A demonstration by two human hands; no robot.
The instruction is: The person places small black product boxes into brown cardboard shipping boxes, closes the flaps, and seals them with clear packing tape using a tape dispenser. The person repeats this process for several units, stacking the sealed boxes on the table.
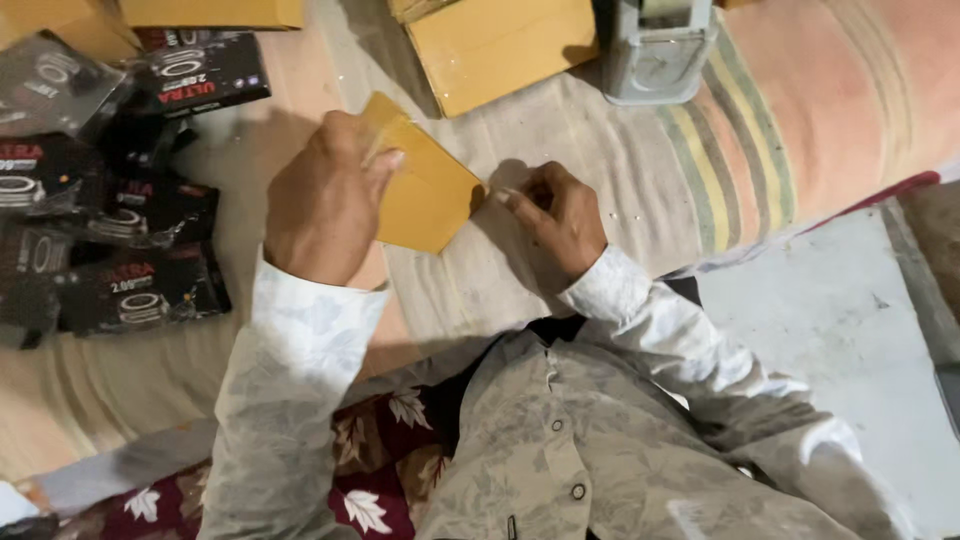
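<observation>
Over the striped cloth (620, 180), small yellow-brown box (425, 185) held tilted. Left hand (325, 200) clasps its upper edge, thumb on top. Right hand (560, 220) pinches at its right corner. Black glossy packets (140, 230) left; grey tape dispenser (655, 50) above.
</observation>
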